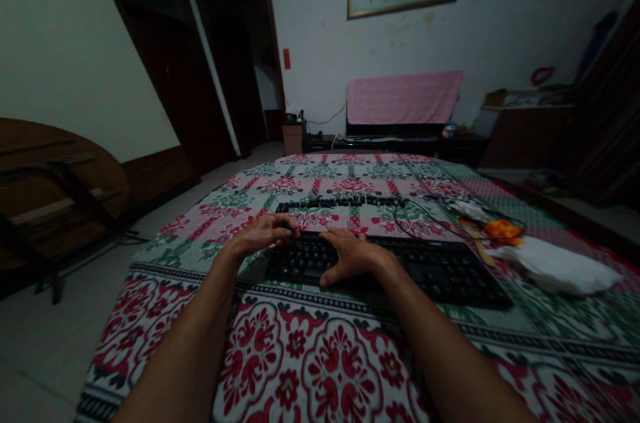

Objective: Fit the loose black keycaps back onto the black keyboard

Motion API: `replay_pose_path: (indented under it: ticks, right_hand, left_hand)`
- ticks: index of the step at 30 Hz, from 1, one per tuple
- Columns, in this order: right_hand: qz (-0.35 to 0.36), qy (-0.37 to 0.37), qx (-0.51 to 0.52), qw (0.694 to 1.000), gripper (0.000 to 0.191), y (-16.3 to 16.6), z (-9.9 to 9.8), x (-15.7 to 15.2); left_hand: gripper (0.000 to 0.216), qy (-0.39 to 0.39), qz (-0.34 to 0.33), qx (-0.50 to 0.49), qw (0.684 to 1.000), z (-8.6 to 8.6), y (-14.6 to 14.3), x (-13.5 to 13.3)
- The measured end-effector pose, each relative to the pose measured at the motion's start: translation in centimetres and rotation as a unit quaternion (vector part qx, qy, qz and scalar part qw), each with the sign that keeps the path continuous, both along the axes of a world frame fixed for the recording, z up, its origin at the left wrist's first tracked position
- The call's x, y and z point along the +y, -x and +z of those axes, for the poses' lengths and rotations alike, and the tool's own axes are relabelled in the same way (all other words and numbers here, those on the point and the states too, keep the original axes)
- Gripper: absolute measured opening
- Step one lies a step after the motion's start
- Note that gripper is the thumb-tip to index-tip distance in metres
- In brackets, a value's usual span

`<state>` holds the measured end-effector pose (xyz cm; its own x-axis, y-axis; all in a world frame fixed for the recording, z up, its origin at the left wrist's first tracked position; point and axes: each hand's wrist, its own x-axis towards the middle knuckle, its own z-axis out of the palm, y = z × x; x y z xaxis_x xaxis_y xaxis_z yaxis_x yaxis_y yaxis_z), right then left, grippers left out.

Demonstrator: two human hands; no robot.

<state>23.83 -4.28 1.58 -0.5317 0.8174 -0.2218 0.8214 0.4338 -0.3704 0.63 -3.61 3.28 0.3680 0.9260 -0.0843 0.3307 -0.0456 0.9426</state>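
A black computer keyboard lies on a flowered cloth in front of me, and part of its right half looks bare of keycaps. Over its top left corner, my left hand has its fingertips closed in a pinch; whatever is between them is too small and dark to name. My right hand rests across the middle of the keyboard with thumb and fingers apart, covering some keys. Beyond the keyboard, loose black keycaps lie in an uneven row on the cloth.
The patterned cloth covers the table. At right lie a white bag, an orange item and a dark cable. A folded round table leans at left. A pink cloth drapes something by the far wall.
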Motion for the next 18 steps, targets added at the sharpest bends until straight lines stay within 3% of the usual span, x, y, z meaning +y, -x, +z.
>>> replay_pose_path:
  ticks: [13, 18]
  right_hand:
    - [0.011, -0.01, 0.0, 1.0, 0.117, -0.15, -0.79, 0.61]
    - [0.014, -0.007, 0.005, 1.0, 0.115, -0.16, -0.59, 0.42]
  left_hand:
    - [0.032, -0.003, 0.038, 0.078, 0.996, 0.18, -0.8, 0.08]
    - [0.027, -0.044, -0.016, 0.068, 0.997, -0.54, -0.65, 0.79]
